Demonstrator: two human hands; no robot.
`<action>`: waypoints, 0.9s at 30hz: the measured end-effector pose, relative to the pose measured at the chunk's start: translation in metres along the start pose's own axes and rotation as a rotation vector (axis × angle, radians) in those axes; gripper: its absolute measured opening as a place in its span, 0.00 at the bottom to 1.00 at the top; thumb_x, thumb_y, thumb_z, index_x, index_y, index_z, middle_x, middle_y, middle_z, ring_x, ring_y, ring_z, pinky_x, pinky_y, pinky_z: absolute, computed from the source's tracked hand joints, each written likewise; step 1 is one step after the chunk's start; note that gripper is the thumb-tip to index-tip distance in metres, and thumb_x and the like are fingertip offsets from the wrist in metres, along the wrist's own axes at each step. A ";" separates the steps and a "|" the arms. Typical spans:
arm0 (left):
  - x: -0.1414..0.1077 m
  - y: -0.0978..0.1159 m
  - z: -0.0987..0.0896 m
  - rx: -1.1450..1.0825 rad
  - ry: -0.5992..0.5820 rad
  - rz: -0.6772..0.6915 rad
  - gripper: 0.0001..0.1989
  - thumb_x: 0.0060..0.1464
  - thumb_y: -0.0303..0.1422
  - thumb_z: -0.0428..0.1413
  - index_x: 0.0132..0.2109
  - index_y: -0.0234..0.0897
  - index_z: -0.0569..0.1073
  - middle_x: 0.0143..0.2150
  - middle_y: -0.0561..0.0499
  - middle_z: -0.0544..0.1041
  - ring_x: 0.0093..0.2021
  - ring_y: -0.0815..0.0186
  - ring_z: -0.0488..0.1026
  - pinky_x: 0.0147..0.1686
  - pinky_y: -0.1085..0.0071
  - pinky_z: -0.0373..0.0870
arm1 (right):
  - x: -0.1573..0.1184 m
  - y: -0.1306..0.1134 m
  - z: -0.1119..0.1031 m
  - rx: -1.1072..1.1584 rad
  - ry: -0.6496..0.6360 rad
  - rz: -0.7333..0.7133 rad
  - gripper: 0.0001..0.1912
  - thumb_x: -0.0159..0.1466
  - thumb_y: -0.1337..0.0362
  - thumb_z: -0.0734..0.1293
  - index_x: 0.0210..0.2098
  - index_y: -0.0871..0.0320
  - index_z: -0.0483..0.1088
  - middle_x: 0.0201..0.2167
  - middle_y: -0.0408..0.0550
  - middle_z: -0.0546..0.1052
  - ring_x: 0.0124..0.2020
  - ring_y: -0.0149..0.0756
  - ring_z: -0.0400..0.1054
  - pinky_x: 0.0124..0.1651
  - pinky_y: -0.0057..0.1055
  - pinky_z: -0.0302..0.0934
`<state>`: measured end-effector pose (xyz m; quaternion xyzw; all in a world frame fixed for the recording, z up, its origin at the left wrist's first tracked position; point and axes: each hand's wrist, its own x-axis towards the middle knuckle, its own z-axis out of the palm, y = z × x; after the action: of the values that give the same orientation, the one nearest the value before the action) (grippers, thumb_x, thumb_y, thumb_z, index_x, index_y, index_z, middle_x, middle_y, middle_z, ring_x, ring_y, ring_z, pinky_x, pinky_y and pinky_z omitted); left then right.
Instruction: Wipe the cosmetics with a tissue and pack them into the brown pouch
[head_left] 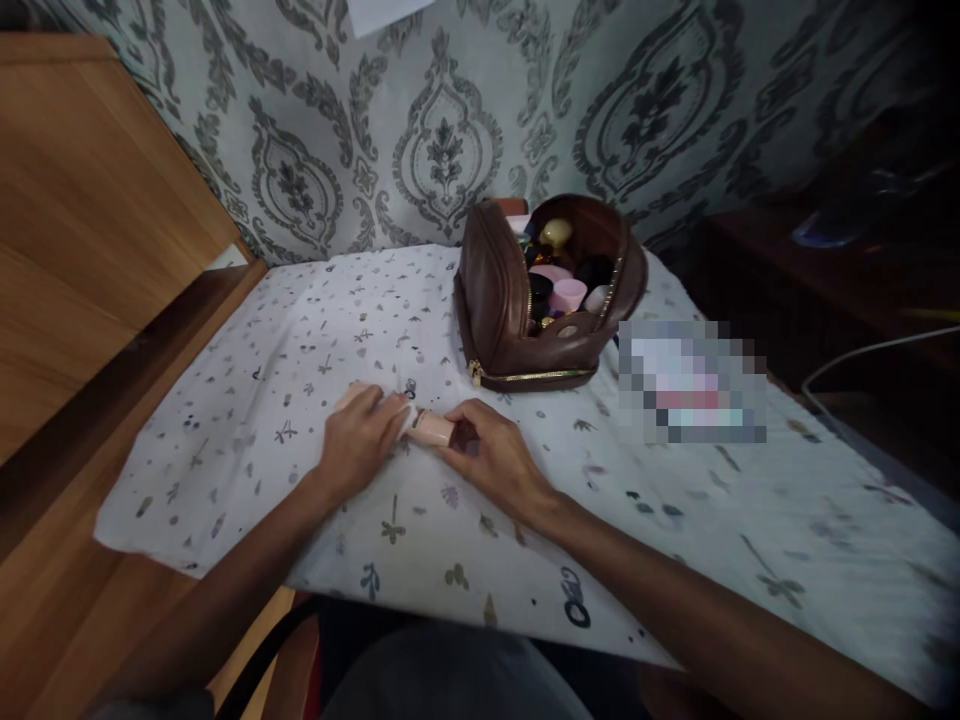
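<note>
Wood-grain panel [90,200] far left, slanting along the cloth, so it limits reach on that side; printed white cloth [247,370] next, with room for the left hand [358,440] to swing outward. Left fingers curl beside a pale piece [352,393] showing past the knuckles; can't tell if they clamp it or just cover it. Peach bottle [433,429] lies sideways between both hands, in from the cloth's near edge. Right hand [495,450] has its right end in a narrow thumb-and-finger pinch; probably held from the side for control. Brown bag [491,300] stands behind, mouth open, contents visible, likely set back to leave working space within reach. Pixelated patch [690,380] right of it, unreadable, restricts rightward moves. Pale cable [870,350] farthest right, past the cloth's edge.
</note>
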<state>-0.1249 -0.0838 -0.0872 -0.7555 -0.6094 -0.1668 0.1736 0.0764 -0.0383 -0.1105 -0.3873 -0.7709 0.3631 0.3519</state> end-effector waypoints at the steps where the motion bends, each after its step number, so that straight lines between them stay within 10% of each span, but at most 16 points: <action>1: -0.001 -0.008 0.000 0.002 -0.037 -0.057 0.17 0.70 0.38 0.44 0.48 0.41 0.76 0.35 0.49 0.73 0.34 0.65 0.71 0.31 0.72 0.63 | 0.000 0.000 0.000 -0.005 0.000 -0.003 0.10 0.54 0.73 0.70 0.33 0.55 0.67 0.31 0.42 0.73 0.33 0.34 0.67 0.36 0.29 0.61; 9: -0.002 -0.057 0.000 -0.001 -0.111 -0.344 0.15 0.68 0.37 0.45 0.48 0.38 0.75 0.42 0.47 0.75 0.38 0.60 0.74 0.36 0.68 0.67 | -0.002 0.001 0.000 -0.012 0.023 -0.051 0.08 0.56 0.72 0.68 0.35 0.55 0.68 0.34 0.45 0.73 0.33 0.34 0.68 0.36 0.31 0.64; 14: 0.001 -0.024 -0.007 -0.161 0.025 -0.205 0.15 0.69 0.37 0.45 0.52 0.38 0.73 0.44 0.46 0.75 0.40 0.63 0.74 0.41 0.69 0.69 | -0.002 -0.002 -0.001 0.047 0.012 -0.036 0.13 0.57 0.71 0.68 0.42 0.54 0.70 0.34 0.44 0.76 0.34 0.36 0.70 0.40 0.33 0.65; 20: -0.004 0.041 -0.009 -0.074 0.003 0.121 0.13 0.70 0.35 0.45 0.51 0.43 0.73 0.37 0.49 0.72 0.38 0.64 0.72 0.30 0.73 0.65 | -0.001 -0.004 -0.001 -0.058 0.011 -0.025 0.07 0.55 0.68 0.69 0.27 0.55 0.65 0.25 0.40 0.73 0.28 0.33 0.66 0.34 0.29 0.60; 27: 0.002 0.011 0.000 0.141 -0.060 -0.016 0.11 0.68 0.34 0.48 0.50 0.43 0.74 0.39 0.47 0.71 0.40 0.62 0.71 0.27 0.73 0.60 | -0.002 -0.005 -0.004 -0.074 -0.028 -0.003 0.05 0.57 0.66 0.72 0.29 0.56 0.70 0.26 0.41 0.74 0.27 0.33 0.67 0.33 0.29 0.59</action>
<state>-0.1141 -0.0841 -0.0874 -0.7412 -0.6306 -0.1022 0.2065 0.0783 -0.0407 -0.1052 -0.3939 -0.7890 0.3394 0.3271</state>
